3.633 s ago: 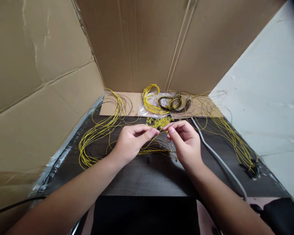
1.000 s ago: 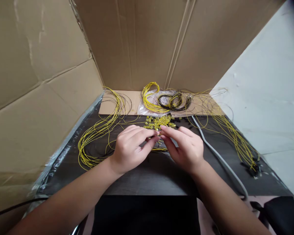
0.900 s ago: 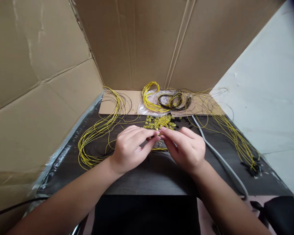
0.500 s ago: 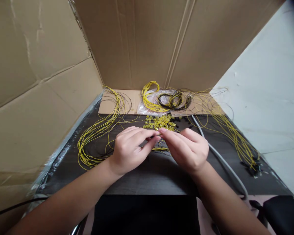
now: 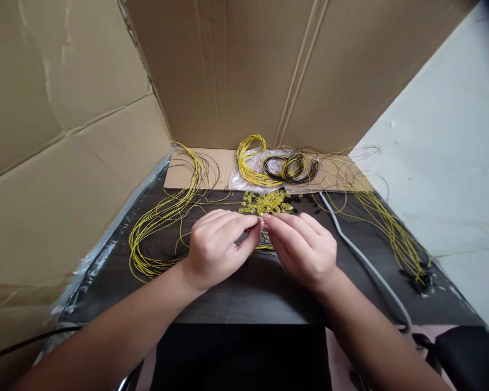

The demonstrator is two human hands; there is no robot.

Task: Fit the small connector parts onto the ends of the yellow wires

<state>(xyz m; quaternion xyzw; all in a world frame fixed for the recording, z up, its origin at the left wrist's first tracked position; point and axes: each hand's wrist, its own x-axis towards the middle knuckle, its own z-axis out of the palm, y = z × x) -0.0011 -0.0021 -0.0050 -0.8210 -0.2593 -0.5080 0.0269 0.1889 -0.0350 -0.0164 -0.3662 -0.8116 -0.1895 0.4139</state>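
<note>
Two hands meet over a dark wooden desk [image 5: 248,293], pinching a thin yellow wire [image 5: 266,245] just above the desk's middle. The left hand [image 5: 215,247] and right hand [image 5: 303,247] each have their fingers closed on it, tip to tip; what the tips press is too small to tell. A pile of small yellow plastic pieces [image 5: 267,202] lies just beyond the hands. A loose bundle of yellow wires [image 5: 163,217] sprawls to the left. A grey cable [image 5: 362,260] and more yellow strands [image 5: 387,222] run to the right. Coiled yellow and black wires [image 5: 291,168] sit near the brown cardboard walls [image 5: 228,70].
</note>
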